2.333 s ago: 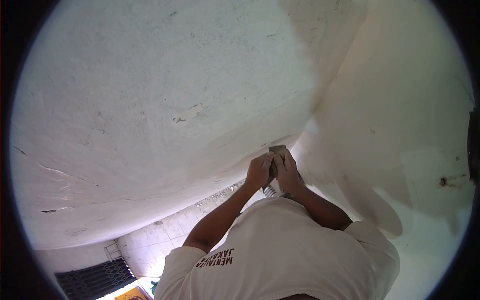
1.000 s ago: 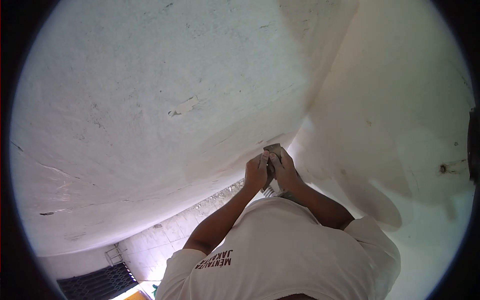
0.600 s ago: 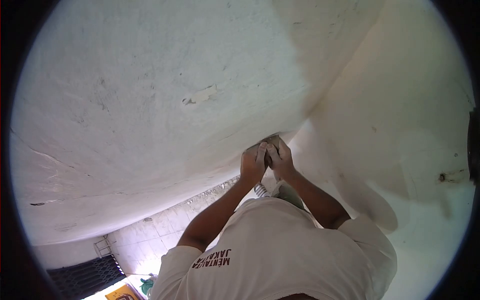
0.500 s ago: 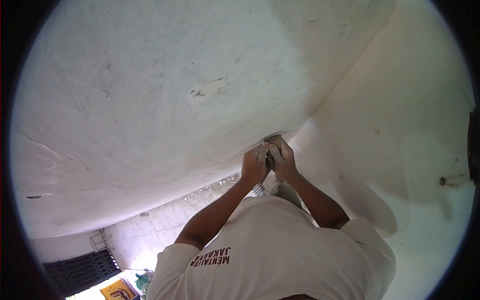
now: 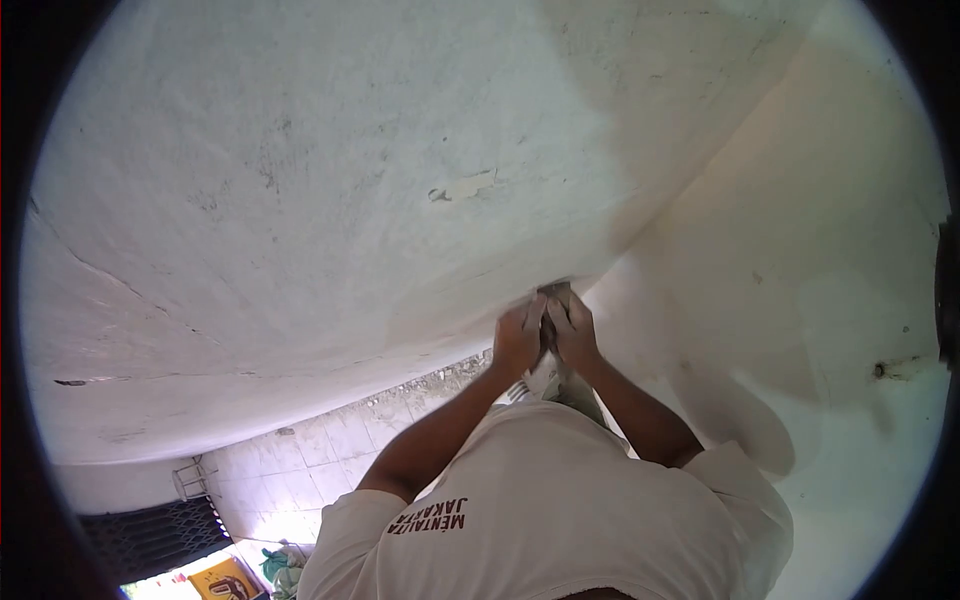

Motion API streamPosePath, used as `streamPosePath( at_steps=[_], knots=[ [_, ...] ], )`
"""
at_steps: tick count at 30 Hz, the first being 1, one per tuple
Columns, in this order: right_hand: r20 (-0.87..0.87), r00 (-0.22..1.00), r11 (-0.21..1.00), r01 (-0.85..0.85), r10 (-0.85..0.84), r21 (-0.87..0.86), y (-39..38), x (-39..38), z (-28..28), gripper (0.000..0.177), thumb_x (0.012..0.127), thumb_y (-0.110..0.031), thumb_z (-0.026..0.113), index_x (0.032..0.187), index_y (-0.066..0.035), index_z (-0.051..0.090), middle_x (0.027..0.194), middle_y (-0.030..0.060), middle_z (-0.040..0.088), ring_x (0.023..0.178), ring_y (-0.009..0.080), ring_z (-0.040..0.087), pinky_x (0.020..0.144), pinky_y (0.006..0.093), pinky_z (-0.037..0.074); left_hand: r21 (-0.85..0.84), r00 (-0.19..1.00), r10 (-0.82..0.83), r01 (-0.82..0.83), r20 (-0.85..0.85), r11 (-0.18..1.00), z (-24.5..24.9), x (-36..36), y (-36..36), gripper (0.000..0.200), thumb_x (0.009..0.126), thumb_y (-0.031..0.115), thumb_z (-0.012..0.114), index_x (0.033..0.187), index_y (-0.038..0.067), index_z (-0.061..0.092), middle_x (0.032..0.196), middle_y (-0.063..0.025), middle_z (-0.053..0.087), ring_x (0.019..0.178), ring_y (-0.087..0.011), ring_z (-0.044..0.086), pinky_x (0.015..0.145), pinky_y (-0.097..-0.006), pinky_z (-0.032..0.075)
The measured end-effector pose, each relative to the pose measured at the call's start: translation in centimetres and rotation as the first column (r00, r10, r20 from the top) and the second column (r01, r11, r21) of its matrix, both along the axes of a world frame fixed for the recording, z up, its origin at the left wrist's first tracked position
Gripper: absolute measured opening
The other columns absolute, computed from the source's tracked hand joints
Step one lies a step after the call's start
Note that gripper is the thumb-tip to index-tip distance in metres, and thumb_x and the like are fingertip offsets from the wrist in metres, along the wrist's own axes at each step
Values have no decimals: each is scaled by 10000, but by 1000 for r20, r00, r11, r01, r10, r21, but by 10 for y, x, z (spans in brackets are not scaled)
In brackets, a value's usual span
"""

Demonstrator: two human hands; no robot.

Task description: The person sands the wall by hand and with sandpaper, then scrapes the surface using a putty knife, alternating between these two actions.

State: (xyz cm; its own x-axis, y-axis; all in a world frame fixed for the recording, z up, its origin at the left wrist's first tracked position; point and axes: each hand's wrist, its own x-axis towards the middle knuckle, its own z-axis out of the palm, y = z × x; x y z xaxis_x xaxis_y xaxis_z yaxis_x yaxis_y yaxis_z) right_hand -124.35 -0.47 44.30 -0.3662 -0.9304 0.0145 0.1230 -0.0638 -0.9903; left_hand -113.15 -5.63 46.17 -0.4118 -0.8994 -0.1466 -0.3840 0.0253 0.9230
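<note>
A scraper (image 5: pixel 556 289) with a flat, dull metal blade touches or nearly touches the wall, low down beside the corner. My left hand (image 5: pixel 517 336) is closed on it from the left, thumb along the tool. From the right, my right hand (image 5: pixel 576 330) closes on the same scraper, its thumb next to the other. The hands nearly meet, and most of the handle is hidden between them. Around the blade, the pale wall (image 5: pixel 330 240) carries fine cracks and scuffs. A chipped patch (image 5: pixel 467 187) shows farther up.
A second wall (image 5: pixel 720 290) meets the first at the corner on the right, with a rusty spot (image 5: pixel 880 370) on it. Crumbs of debris (image 5: pixel 440 378) line the tiled floor (image 5: pixel 330 440) along the wall's foot. A dark lattice (image 5: pixel 150 540) and yellow box (image 5: pixel 222 580) are at lower left.
Both hands and the scraper sit slightly lower and farther right in view, the blade now seen at a flatter angle. The wall's marks have shifted right as the view moved.
</note>
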Motion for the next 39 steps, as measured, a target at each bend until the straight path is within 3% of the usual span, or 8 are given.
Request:
streamPosePath(
  at_steps=[3,6,11,24,30,32,34,39],
  knots=[
    [141,990,999,-23,18,37,-1,-2,15,214,1024,-219,443,1096,-51,555,629,-28,497,451,41,423,386,206,348,107,985,7,11,-170,994,34,-5,3,451,989,362,471,808,-23,621,641,-196,600,626,-334,617,636,-421,472],
    [89,996,998,-1,-4,65,19,5,3,213,1025,-220,443,1100,-55,555,627,-27,502,439,39,412,375,202,339,-62,1000,6,-7,-17,998,1,-4,14,473,995,364,466,760,-18,616,608,-170,592,581,-285,617,601,-400,475],
    [94,995,998,-21,15,66,1,1,7,231,1024,-241,450,1102,-52,558,628,-30,504,444,31,417,376,198,344,137,993,-51,65,-104,988,6,-2,-2,449,1016,358,451,845,-16,631,665,-115,624,579,-175,599,570,-344,474],
    [74,996,986,-57,46,155,14,-4,3,240,1021,-251,462,1085,-45,569,637,-38,516,451,28,419,394,197,345,-43,999,12,-14,-32,999,3,-2,11,464,1002,371,452,816,-18,625,621,-174,598,572,-305,584,615,-417,460],
    [47,999,999,-14,16,-41,-4,4,8,212,1019,-240,463,1037,-49,554,632,-41,500,468,34,434,399,199,349,22,997,-44,46,-67,999,26,2,-4,437,1010,353,454,866,-17,636,700,-163,638,626,-231,611,627,-369,481],
    [92,995,996,-48,40,77,6,4,16,202,1019,-223,463,1047,-46,558,644,-39,503,483,38,443,408,207,359,117,996,-19,30,-90,993,27,1,2,434,1014,348,451,868,-15,638,690,-144,644,625,-215,625,619,-361,490],
    [24,999,989,-50,47,142,14,1,-2,206,1020,-215,460,1075,-46,565,650,-37,510,484,40,445,410,210,364,-17,998,-29,28,-55,999,-12,7,15,436,1016,349,449,859,-13,636,658,-122,638,615,-203,633,600,-349,493],
    [-117,991,985,40,-60,-167,-3,6,-11,257,1021,-229,458,1152,-37,568,651,-36,516,476,44,446,406,210,368,137,998,-13,20,-55,990,9,-1,0,466,1007,387,460,875,-22,640,673,-138,637,624,-211,650,600,-349,505]
  ],
)
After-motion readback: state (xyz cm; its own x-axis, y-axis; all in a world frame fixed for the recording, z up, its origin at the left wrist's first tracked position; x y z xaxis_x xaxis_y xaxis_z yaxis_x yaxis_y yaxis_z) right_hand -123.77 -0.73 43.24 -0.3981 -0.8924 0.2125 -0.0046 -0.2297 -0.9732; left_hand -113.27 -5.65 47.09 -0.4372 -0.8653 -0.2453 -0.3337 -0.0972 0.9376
